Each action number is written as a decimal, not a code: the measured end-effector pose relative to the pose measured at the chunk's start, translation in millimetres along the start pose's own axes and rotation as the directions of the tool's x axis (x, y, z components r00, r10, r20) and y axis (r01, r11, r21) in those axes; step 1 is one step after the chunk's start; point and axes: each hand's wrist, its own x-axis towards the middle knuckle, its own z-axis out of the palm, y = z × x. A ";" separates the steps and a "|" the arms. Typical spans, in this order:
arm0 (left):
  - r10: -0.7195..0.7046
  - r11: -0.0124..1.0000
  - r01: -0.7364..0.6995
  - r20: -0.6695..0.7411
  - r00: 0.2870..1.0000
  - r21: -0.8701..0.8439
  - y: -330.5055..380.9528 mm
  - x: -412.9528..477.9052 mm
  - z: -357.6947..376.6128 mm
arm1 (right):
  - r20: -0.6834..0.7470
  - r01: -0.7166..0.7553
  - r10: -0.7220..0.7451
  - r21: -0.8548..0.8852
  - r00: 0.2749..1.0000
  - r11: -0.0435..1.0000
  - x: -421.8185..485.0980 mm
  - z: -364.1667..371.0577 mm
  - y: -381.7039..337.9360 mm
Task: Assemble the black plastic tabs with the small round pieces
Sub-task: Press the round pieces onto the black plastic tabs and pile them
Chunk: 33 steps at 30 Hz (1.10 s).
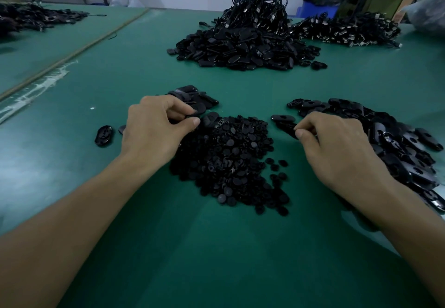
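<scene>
A heap of small round black pieces [231, 161] lies on the green table [192, 247] between my hands. My left hand [154, 129] sits at the heap's far left edge, fingers curled, pinching a black piece between thumb and fingertips; which kind it is I cannot tell. A small stack of black tabs [192, 97] lies just beyond that hand. My right hand [337, 149] has its fingers curled at the left end of a long pile of oval black tabs [404, 144] and pinches a tab [286, 128] at the pile's edge.
A single tab [104, 135] lies left of my left hand. A big mound of black tabs and cables [248, 40] stands farther back, with another cable pile [346, 29] to its right. More black parts [36, 17] lie at the far left. A seam [72, 55] runs diagonally across the table.
</scene>
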 end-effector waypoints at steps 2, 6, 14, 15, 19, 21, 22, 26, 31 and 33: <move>-0.007 1.000 0.007 0.007 1.000 0.006 0.5 -0.8 -0.2 | -0.015 -0.011 0.013 0.110 1.000 0.994 1.1 1.6 -1.5; -0.021 0.999 0.021 -0.004 1.000 0.032 3.7 -2.2 -0.9 | 0.002 -0.024 0.025 0.361 1.000 0.932 0.7 3.9 -8.3; -0.031 0.991 0.036 -0.037 0.999 0.127 -0.3 0.5 2.2 | -0.004 0.042 -0.047 0.533 0.999 0.845 0.2 3.7 -10.3; -0.021 0.992 0.026 -0.041 0.999 0.122 0.2 0.1 2.4 | 0.001 0.040 -0.049 0.554 0.999 0.832 0.5 4.3 -10.7; 0.084 0.995 -0.081 -0.057 0.995 0.059 10.4 -6.3 4.7 | 0.027 0.017 -0.044 0.634 0.999 0.773 1.8 6.0 -11.5; 0.166 0.986 -0.167 -0.042 0.985 -0.026 20.9 -13.3 6.7 | 0.042 0.012 -0.054 0.669 0.998 0.743 2.2 6.0 -12.6; 0.205 0.975 -0.206 -0.029 0.978 -0.080 26.8 -17.5 8.1 | 0.048 0.012 -0.062 0.687 0.997 0.727 2.3 5.9 -13.2; 0.259 0.926 -0.233 0.050 0.965 -0.296 45.2 -31.6 14.0 | 0.073 0.020 -0.115 0.755 0.991 0.656 1.4 5.7 -16.6; 0.231 0.882 -0.133 0.169 0.958 -0.452 47.7 -34.5 17.0 | 0.055 0.087 -0.202 0.769 0.978 0.633 -2.5 7.0 -21.5; 0.222 0.859 -0.099 0.191 0.956 -0.503 46.5 -33.4 16.5 | 0.043 0.085 -0.178 0.753 0.983 0.652 -2.7 8.5 -21.3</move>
